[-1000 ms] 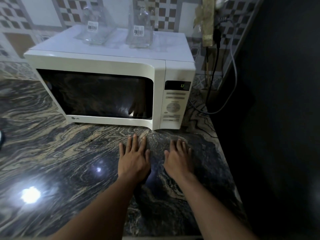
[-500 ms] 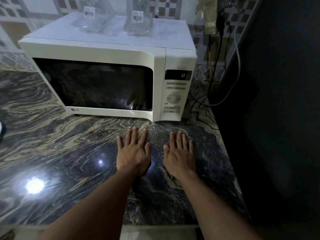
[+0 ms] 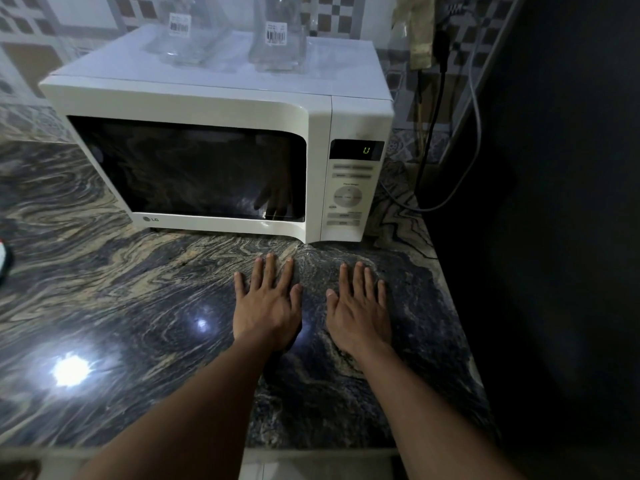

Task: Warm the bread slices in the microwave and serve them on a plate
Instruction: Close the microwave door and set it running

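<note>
- The left hand (image 3: 266,306) lies flat on the dark swirled stone counter (image 3: 121,306), fingers (image 3: 270,271) straight, spread, holding nothing.
- The right hand (image 3: 358,315) lies just beside it, equally flat and released.
- The white boxy microwave (image 3: 214,102) stands on the counter beyond both hands, door closed (dark window, inside unreadable).
- Two clear glass vessels (image 3: 277,36) with barcode labels stand on top.

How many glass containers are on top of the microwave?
2: the left glass container and the right glass container, side by side on the microwave top. None looks hidden.
</note>
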`<control>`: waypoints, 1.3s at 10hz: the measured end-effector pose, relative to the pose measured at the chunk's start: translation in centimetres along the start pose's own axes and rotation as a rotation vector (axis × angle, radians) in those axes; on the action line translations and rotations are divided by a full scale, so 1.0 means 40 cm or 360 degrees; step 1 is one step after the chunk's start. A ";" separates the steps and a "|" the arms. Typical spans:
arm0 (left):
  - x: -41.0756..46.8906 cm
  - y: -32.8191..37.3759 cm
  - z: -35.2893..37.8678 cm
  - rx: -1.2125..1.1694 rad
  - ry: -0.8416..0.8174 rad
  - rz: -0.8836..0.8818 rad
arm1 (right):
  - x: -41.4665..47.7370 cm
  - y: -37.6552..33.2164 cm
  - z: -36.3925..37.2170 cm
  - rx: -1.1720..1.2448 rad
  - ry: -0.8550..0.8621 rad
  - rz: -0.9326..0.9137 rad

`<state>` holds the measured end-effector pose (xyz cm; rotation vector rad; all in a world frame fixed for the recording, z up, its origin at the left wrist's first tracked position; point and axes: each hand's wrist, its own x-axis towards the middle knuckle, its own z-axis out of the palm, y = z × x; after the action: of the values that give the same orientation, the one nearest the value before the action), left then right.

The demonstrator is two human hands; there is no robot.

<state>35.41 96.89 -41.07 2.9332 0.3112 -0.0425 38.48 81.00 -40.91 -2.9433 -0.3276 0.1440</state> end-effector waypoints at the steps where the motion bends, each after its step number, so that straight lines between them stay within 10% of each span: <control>1: 0.000 0.000 -0.001 0.0001 -0.0006 0.0001 | 0.000 -0.001 0.000 -0.0002 0.0006 0.0005; 13: -0.007 0.004 -0.016 -0.0021 -0.0035 0.0013 | -0.004 -0.001 -0.007 0.0003 -0.0016 -0.0015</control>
<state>35.19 96.82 -40.41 2.9186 0.2953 -0.0717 38.33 80.97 -40.63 -2.9395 -0.3429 0.1579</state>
